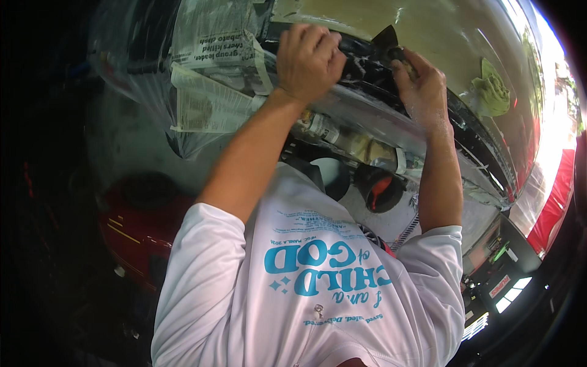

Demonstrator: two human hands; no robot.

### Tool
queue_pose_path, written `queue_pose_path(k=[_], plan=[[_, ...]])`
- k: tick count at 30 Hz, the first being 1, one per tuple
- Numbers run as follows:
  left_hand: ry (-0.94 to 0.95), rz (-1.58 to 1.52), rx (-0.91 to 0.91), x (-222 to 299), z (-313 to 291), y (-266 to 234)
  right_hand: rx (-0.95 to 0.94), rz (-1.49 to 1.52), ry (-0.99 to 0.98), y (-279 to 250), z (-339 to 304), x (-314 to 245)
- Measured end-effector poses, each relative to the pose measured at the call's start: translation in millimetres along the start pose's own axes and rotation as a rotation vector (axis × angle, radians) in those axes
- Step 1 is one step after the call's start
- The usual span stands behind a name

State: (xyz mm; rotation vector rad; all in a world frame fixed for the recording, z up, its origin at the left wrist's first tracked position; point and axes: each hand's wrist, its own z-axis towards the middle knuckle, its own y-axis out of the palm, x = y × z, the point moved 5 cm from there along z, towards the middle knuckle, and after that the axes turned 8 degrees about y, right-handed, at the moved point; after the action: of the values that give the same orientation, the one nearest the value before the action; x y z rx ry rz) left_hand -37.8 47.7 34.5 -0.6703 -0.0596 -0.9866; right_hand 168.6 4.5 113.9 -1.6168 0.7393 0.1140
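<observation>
Both hands are at the dark lower edge (364, 72) of a beige, glossy vehicle body panel (440, 30). My left hand (310, 64) is closed, with curled fingers pressed toward that edge; whatever lies under them is hidden, and the hand is slightly blurred. To its right, my right hand (423, 85) grips a putty knife (386, 38) by its short handle. The knife's dark, flared blade points up and away from me, in front of the panel. Whitish smears mark the dark strip between the hands.
Taped newspaper (214, 46) and clear plastic sheeting (131, 67) cover the panel's left side. A crumpled green cloth (492, 92) rests on the panel at right. Below stand a dark bucket (380, 188) with something red-orange in it and a white round object (333, 177). A red vehicle (143, 226) is at left.
</observation>
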Motion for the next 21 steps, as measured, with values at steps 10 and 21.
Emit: queue_pose_path(k=[10,21], plan=[[-0.088,0.086,0.001,-26.0,-18.7,5.5,0.018,-0.098,-0.141,12.3,2.5,-16.9],[-0.132,0.118,0.063,-25.7,-20.0,3.4,-0.003,-0.234,-0.235,20.3,15.4,-36.2]])
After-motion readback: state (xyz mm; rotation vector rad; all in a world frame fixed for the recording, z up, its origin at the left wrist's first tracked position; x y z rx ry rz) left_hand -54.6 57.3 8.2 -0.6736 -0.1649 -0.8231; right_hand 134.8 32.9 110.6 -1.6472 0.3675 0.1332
